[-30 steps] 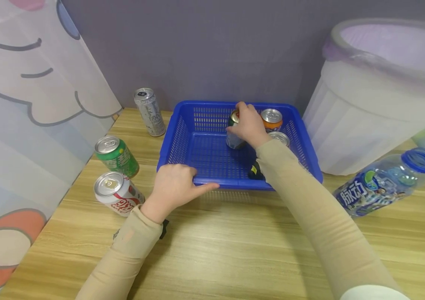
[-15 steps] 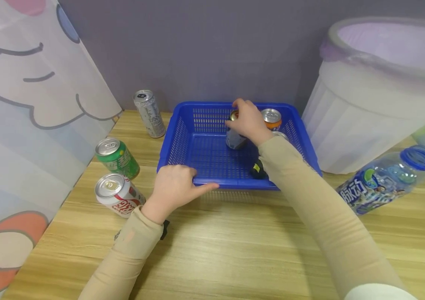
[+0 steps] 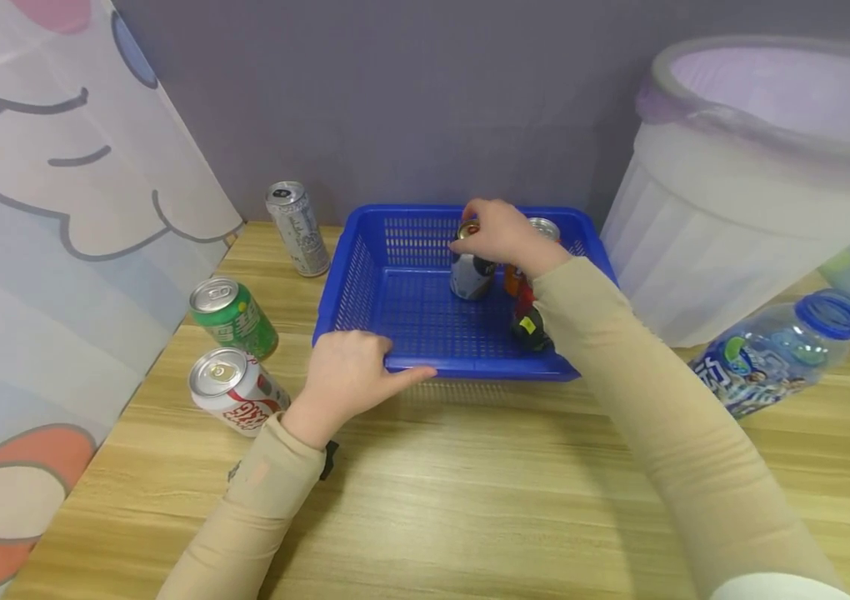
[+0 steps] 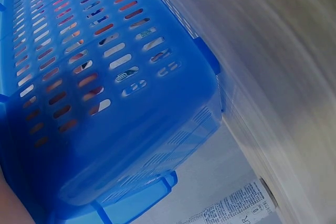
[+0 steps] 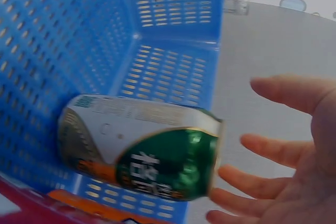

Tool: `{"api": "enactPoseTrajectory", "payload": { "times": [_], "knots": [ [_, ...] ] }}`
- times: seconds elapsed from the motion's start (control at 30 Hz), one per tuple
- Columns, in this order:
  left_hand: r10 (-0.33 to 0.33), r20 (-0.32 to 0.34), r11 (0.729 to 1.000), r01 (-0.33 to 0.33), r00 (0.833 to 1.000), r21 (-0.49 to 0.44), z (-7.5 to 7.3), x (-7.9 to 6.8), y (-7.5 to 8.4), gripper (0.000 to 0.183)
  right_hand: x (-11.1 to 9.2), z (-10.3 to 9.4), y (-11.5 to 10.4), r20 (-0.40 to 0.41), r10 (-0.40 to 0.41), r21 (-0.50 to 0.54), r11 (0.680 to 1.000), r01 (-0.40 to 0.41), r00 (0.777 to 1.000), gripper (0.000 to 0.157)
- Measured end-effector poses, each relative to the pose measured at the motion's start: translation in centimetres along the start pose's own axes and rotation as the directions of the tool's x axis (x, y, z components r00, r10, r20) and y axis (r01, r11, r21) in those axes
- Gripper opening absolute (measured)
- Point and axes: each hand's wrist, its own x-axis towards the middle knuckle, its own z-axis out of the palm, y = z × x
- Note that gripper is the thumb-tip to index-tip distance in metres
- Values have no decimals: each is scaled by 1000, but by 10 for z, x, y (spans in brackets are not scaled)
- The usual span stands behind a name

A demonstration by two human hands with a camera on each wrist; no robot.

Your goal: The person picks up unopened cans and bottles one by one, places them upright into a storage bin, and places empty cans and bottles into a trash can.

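Note:
A blue plastic basket stands on the table. My left hand grips its front left rim, fingers bent over the edge and thumb stretched along the front. A green-and-white drink can stands upright inside the basket, towards the back. My right hand is over the can's top. In the right wrist view its fingers are spread and stand off the can's end. An orange can stands right of it in the basket, partly behind the hand. A red thing beside them is mostly hidden.
Left of the basket stand a silver can, a green can and a white can with red lettering. A white bin with a purple liner stands at right. A clear bottle with a blue neck lies tilted before it.
The right hand's fingers have loosened and lifted slightly off the green-and-white can, and its forearm has shifted right. The can stays upright in the basket. My left hand has not moved.

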Motion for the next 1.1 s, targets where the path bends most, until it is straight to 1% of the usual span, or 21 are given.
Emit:
{"api": "enactPoseTrajectory", "payload": {
  "times": [0.07, 0.2, 0.33, 0.43, 0.53, 0.67, 0.93, 1.1],
  "knots": [
    [0, -3, 1000, 0, 1000, -1, 0, 0, 0, 65, -2, -4, -1, 32, -17, -22, 1000, 18, 999, 51],
    [0, -8, 1000, 0, 1000, -1, 2, -1, 0, 65, -11, -11, -4, 117, -15, -52, 998, 21, 993, 53],
    [-2, -22, 1000, 2, 1000, -5, 3, -1, -1, 64, -24, -18, -7, 228, -15, -53, 998, 28, 974, 56],
    [0, -30, 1000, -1, 1000, -7, 3, -1, -1, 64, -33, -21, -9, 283, -37, -65, 996, 58, 958, 54],
    [4, -31, 1000, -4, 1000, -4, 3, -2, -1, 64, -42, -24, -10, 300, -64, -105, 990, 100, 952, 50],
    [5, -29, 1000, -6, 1000, -3, 3, -2, -2, 63, -55, -26, -12, 314, -99, -127, 981, 145, 944, 47],
    [2, -36, 1000, -3, 999, -4, 4, -2, -2, 64, -84, -25, -11, 317, -172, -116, 969, 218, 933, 40],
    [10, -38, 1000, -11, 999, -12, 4, -2, -3, 70, -103, -16, 1, 302, -221, -80, 964, 255, 927, 32]
  ]
}}
